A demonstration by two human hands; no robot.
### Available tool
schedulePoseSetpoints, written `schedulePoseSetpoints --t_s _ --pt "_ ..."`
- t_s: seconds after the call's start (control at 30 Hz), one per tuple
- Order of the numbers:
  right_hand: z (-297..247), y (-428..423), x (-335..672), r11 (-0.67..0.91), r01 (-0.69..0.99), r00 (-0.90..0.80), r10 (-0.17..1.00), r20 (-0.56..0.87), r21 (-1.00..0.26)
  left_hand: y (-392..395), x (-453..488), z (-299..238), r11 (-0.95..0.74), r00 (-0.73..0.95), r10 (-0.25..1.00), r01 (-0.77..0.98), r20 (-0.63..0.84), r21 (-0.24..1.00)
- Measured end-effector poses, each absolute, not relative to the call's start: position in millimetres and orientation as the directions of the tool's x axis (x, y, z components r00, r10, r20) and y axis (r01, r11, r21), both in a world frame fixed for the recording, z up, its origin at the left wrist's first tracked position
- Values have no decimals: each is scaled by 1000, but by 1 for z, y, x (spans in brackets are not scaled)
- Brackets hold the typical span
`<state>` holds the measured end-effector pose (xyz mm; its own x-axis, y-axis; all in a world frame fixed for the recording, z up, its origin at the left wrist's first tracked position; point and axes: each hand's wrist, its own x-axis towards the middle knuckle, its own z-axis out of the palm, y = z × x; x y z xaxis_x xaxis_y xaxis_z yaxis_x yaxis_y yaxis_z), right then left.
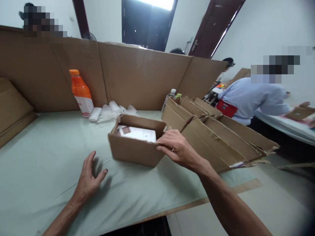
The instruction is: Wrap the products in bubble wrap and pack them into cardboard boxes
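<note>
A small open cardboard box (134, 151) sits on the pale green table (39, 170), with a white packet (139, 133) lying inside it. My right hand (176, 148) grips the box's right rim, fingers curled over the edge. My left hand (89, 179) hovers just above the table to the left of the box, fingers spread and holding nothing.
A stack of flattened cardboard boxes (216, 137) lies to the right of the small box. An orange bottle (81, 92), white rolled packets (110, 111) and a clear water bottle (168, 98) stand against a cardboard partition (137, 75). A person in a light blue shirt (253, 100) works at the right.
</note>
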<state>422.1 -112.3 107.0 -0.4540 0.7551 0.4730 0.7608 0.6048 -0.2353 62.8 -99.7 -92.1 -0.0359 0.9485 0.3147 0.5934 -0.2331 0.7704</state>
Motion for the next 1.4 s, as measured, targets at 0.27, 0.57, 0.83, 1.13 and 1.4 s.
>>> schedulePoseSetpoints --t_s 0.27,0.57,0.83,1.13,1.4 --pt "28 -129 440 158 352 162 961 226 -923 -135 80 -75 -180 -27 976 460 217 869" --pt "-28 -51 341 35 -13 -48 998 35 -999 -73 60 -53 40 -347 936 273 60 961" --pt "-49 0 301 72 -27 -143 987 75 -997 -20 30 -61 32 -518 852 211 84 977" --pt "-21 144 344 209 606 -43 972 231 -767 -24 31 -58 144 -574 819 167 -23 975" --pt "18 198 338 197 799 -9 949 316 -568 -22 21 -64 176 -551 833 179 -50 968"
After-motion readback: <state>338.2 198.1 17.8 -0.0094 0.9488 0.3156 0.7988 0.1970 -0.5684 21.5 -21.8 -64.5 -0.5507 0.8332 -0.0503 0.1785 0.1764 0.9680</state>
